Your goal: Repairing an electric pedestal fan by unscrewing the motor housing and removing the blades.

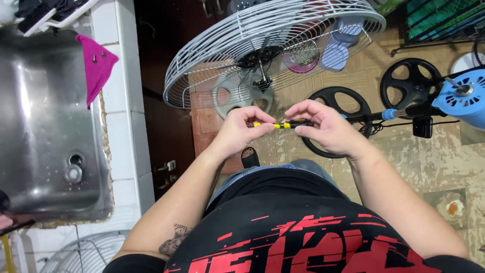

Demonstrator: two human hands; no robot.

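Worn parquet-patterned flooring, scuffed and blotched pale in places, fills the right side of the view, while a dull stainless steel sink set in a white tiled counter runs down the left. A magenta cloth hangs in a pointed fold over the sink's edge, with two small dark screws resting on it.

Both hands meet at the middle of the view, above the floor and in front of the person's black shirt with its jagged red print. The left hand pinches one end of a slim screwdriver between thumb and curled fingers; the right hand grips the other end, fingers bent over the top. The tool lies level between them, a narrow rod banded in yellow and black.

Behind the hands stands a round white wire fan guard, its thin ribs radiating from a dark hub and tilted up toward the camera. A grey plastic disc with oval cut-outs lies beneath it. To the right, two black spoked ring-shaped bases rest on the floor beside a blue fan motor housing on a dark pole. Another white wire grille shows at the lower left edge.
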